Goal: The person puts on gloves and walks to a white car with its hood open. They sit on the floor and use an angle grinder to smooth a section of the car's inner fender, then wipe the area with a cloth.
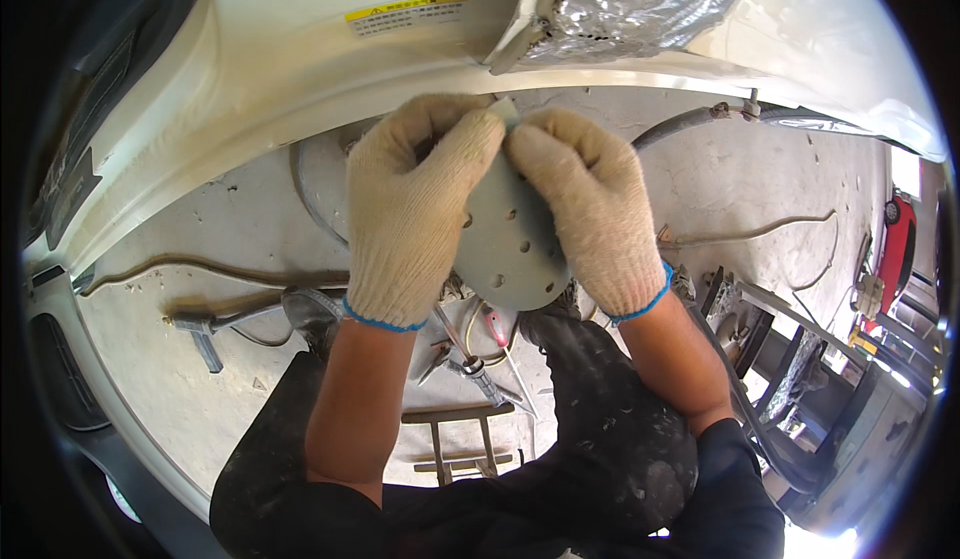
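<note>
Fingers of the gloved left hand [412,209] and right hand [590,204] are closed narrow on the top of a grey-green sanding disc [505,249]. In this head view I see both thumbs at its upper end; I cannot tell how the hidden fingertips sit. From the fingers the disc runs down toward the knees, its long axis as seen leaning slightly right. It lies between the hands, neither clearly nearer.

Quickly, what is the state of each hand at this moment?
Left hand: closed, holding the grey disc with holes near its upper edge.
Right hand: closed, holding the same disc near its upper edge.
</note>
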`<action>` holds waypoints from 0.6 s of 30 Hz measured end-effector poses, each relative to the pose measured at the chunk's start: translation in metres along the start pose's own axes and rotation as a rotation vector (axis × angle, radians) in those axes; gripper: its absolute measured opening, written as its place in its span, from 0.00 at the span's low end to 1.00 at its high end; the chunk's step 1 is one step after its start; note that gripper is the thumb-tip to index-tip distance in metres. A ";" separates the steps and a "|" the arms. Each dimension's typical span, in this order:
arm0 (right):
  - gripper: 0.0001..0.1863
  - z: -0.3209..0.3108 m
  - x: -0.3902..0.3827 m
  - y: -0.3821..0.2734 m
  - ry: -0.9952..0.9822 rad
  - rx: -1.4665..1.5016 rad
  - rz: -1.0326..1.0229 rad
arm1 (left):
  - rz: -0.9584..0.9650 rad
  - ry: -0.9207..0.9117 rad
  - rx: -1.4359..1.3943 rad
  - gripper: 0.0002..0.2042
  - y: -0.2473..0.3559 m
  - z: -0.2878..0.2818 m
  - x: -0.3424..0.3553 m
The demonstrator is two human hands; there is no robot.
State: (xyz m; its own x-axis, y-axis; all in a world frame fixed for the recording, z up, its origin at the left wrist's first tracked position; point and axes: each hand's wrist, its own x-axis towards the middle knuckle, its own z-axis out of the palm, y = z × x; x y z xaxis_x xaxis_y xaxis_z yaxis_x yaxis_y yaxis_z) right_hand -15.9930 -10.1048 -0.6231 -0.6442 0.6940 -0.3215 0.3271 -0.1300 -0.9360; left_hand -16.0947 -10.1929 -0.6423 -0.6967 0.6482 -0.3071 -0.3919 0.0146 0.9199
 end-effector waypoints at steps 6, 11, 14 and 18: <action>0.16 0.000 0.006 0.018 0.091 -0.446 -0.453 | 0.178 0.059 0.133 0.07 -0.014 0.001 -0.004; 0.28 -0.006 0.002 0.021 -0.060 -0.546 -0.502 | 0.095 0.019 0.096 0.08 -0.022 0.007 -0.003; 0.37 -0.004 0.000 0.021 -0.145 -0.648 -0.482 | 0.044 0.022 0.089 0.09 -0.028 0.000 -0.004; 0.40 -0.005 -0.001 0.023 -0.155 -0.681 -0.468 | 0.030 0.012 0.034 0.10 -0.035 0.003 -0.004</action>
State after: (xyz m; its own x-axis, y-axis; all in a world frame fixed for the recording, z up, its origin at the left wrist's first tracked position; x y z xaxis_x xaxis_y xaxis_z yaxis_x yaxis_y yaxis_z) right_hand -15.9818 -10.1050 -0.6438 -0.8888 0.4580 0.0153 0.3164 0.6374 -0.7025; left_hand -16.0762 -10.1939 -0.6721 -0.7151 0.6394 -0.2823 -0.3504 0.0215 0.9364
